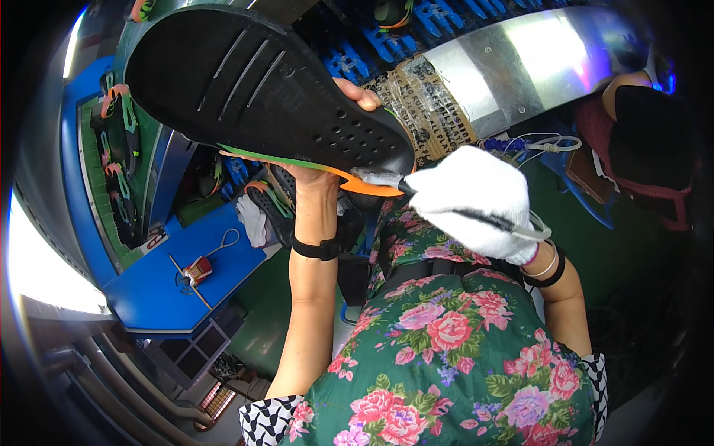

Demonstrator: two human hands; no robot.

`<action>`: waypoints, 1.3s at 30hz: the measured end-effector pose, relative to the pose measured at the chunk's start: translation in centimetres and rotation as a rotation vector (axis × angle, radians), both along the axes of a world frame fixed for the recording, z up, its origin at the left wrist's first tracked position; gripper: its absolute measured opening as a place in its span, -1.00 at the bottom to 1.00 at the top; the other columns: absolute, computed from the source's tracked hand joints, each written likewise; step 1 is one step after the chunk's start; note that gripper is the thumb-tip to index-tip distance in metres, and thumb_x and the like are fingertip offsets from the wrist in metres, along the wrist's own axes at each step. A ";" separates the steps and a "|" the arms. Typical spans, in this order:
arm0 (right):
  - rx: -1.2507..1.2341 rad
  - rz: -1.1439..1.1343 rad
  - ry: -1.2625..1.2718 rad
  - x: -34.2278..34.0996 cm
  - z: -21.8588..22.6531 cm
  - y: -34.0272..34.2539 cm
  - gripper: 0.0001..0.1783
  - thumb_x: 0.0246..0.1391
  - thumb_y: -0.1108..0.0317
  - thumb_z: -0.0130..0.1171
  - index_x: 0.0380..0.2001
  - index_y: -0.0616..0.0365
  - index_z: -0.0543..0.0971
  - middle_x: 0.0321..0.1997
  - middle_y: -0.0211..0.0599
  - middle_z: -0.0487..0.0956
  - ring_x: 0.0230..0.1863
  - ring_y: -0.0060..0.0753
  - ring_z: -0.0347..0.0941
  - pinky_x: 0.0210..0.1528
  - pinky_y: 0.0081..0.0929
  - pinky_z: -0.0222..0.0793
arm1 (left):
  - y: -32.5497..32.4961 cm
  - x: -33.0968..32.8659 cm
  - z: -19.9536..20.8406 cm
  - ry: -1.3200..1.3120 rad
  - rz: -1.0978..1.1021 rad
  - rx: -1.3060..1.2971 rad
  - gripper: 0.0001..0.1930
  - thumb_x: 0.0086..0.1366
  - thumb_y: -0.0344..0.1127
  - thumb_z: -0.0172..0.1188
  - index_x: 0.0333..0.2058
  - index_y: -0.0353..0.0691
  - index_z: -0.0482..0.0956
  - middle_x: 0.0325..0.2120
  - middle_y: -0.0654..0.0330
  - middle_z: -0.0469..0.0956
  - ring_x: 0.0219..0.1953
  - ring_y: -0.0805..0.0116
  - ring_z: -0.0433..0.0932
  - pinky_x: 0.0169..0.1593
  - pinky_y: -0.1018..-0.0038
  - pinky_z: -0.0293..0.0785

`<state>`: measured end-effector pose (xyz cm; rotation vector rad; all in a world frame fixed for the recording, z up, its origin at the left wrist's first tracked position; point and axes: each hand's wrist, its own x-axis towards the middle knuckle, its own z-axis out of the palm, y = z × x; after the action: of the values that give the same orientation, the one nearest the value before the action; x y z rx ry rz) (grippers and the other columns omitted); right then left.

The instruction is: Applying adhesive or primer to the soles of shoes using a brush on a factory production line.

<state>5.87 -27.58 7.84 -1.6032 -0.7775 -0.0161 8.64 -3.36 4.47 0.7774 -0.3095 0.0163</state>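
A large black shoe [245, 89] with a green and orange side band is held up with its underside facing me, slits across the forefoot and small holes toward the heel. My left hand [316, 176] grips it from behind, its fingertips showing past the far edge; the shoe hides most of that hand. My right hand [472, 204], in a white glove, is closed round a brush [378, 178] with a dark handle and a pale tube at its back end. The brush's whitish tip touches the orange band near the heel.
A blue table [160, 293] at left bears a small red object [198, 270] and a white glove [253, 221] at its edge. Shoes [119, 178] lie on a green surface beyond. Blue racks [439, 18] and a metal plate [483, 70] with taped cardboard [428, 108] stand ahead.
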 end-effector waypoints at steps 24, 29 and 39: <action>-0.077 -0.004 -0.157 -2.1 0.6 -0.2 -0.67 -0.07 0.47 0.45 -0.16 -0.03 0.76 -0.11 -0.29 0.75 -0.16 -0.27 0.68 -0.14 -0.35 0.57 | 0.1 0.9 -1.8 0.091 -0.079 -0.060 0.32 -0.15 0.85 -0.08 0.06 -0.51 0.44 -0.13 -0.13 0.57 0.08 -0.01 0.53 0.16 0.13 0.53; -0.039 -0.008 -0.168 -2.0 1.3 0.2 -0.68 -0.06 0.43 0.48 -0.16 -0.06 0.76 -0.13 -0.29 0.75 -0.20 -0.28 0.67 -0.14 -0.34 0.58 | 0.0 0.8 -2.2 0.101 -0.094 -0.102 0.26 -0.09 0.78 0.02 0.09 -0.50 0.40 -0.10 -0.14 0.57 0.11 -0.05 0.52 0.20 0.12 0.52; -0.058 -0.121 -0.065 -1.8 1.4 -0.4 -0.76 -0.23 0.54 0.50 -0.38 0.11 0.74 -0.25 -0.19 0.75 -0.30 -0.24 0.65 -0.21 -0.36 0.56 | -0.7 0.9 -1.4 0.005 -0.129 -0.131 0.04 0.06 0.55 0.24 0.08 -0.46 0.43 -0.09 -0.06 0.57 0.09 0.00 0.54 0.24 0.13 0.46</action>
<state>4.08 -27.98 9.29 -1.7102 -0.7359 -0.1348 9.56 -4.10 3.04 0.6264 -0.3494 -0.0863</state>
